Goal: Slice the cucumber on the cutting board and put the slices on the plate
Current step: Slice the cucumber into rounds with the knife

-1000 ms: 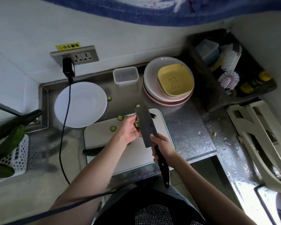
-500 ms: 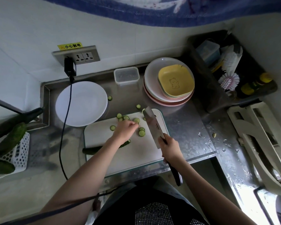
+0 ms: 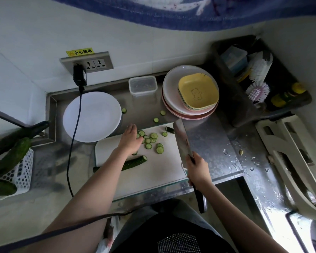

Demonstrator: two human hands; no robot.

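Steel counter [image 3: 204,141] under the cutting board [image 3: 153,167]: my left hand [image 3: 130,141] reaches flat-fingered over slices [image 3: 150,141]; right hand [image 3: 197,167] grips knife [image 3: 183,141]. Next, I'd gather them toward the plate [image 3: 91,116] beyond the board.

Left arm: extended forward from the lower left, forearm bare, wrist straight. Left hand [image 3: 130,141]: palm down, fingers straight and close together, pointing forward and slightly right. Right arm: extended forward from the lower right, forearm bare. Right hand [image 3: 197,168]: back of hand up, fingers curled round a knife [image 3: 183,141] handle, blade pointing forward and away from the body.
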